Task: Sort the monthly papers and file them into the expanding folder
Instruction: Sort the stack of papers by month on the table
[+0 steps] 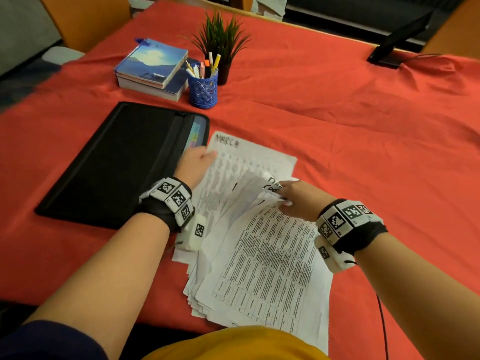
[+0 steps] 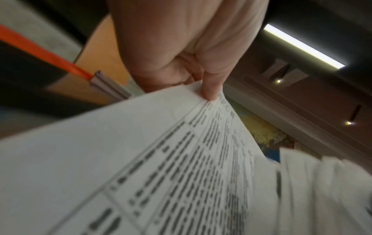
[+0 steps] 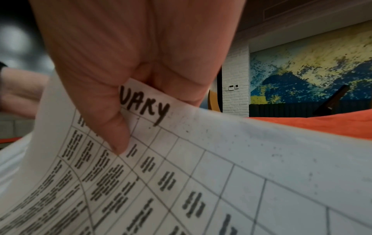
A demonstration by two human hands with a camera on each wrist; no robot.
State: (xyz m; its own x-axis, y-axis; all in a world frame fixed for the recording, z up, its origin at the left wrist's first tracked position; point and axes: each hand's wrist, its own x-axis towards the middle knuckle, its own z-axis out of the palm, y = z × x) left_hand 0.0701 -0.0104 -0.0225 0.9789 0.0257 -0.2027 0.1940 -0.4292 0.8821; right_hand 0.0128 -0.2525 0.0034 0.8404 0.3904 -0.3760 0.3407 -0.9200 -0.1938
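A fanned stack of printed papers [image 1: 262,255] lies on the red tablecloth in front of me. My left hand [image 1: 197,162] pinches the far left corner of a sheet headed "MARCH" [image 1: 255,158]; the left wrist view shows the thumb [image 2: 211,85] on top of the paper [image 2: 141,159]. My right hand [image 1: 293,198] pinches the top edges of several sheets and lifts them; its thumb [image 3: 112,124] lies on a sheet [image 3: 201,174] whose heading ends in "UARY". The black expanding folder [image 1: 117,162] lies flat to the left, its zip part open with coloured tabs showing.
Behind the folder stand a stack of blue books [image 1: 153,68], a blue pen cup [image 1: 204,87] and a small potted plant [image 1: 220,42]. A monitor stand [image 1: 397,42] sits at the far right. A black cable [image 1: 383,320] runs down by my right forearm.
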